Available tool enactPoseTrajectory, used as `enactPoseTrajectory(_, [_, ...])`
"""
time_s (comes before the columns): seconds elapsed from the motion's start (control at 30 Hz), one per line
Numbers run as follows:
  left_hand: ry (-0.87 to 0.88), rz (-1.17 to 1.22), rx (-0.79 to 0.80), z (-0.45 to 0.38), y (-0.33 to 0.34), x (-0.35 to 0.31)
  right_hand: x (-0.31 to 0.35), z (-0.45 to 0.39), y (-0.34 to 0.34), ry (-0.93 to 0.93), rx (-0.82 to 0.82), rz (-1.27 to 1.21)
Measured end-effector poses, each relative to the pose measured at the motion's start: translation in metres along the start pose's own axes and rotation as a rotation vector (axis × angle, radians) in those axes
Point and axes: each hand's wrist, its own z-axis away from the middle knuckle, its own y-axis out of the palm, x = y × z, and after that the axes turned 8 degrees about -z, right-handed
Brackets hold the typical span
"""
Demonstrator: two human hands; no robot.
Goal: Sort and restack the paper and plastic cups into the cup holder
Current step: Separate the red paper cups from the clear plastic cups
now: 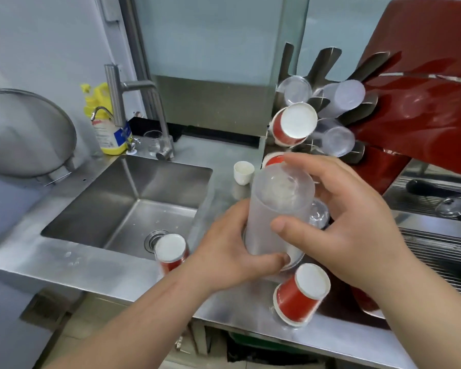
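Observation:
A frosted plastic cup stack (277, 209) stands upside down over the steel counter (91, 267). My left hand (232, 251) grips its lower part and my right hand (351, 222) grips its upper part, thumb across the front. The metal cup holder (328, 65) at the back right holds a red paper cup stack (294, 123) and several clear plastic cup stacks (343, 98). One red paper cup (301, 295) lies upside down near the front edge, another red paper cup (171, 251) sits beside the sink, and a third red cup (273, 159) shows behind my right fingers.
A steel sink (133, 203) with a tap (123, 91) lies left. A small white cup (243, 171) stands behind the stack. A yellow soap bottle (109, 134), a glass (153, 142) and a hanging strainer (30, 134) are at the left. A red machine (423, 75) and drip grate (437, 251) fill the right.

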Motion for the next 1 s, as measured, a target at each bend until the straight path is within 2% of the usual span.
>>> enactPoseTrajectory(0.4, [0.010, -0.133, -0.173, 0.038, -0.133, 0.057, 0.046, -0.058, 0.116, -0.117, 0.074, -0.149])
enactPoseTrajectory(0.7, [-0.111, -0.169, -0.218, 0.081, -0.204, 0.140, 0.054, -0.081, 0.226, 0.005, 0.270, -0.146])
enactPoseTrajectory(1.0, [-0.175, -0.190, -0.288, 0.113, -0.241, 0.196, 0.048, -0.094, 0.325, 0.070, 0.494, -0.006])
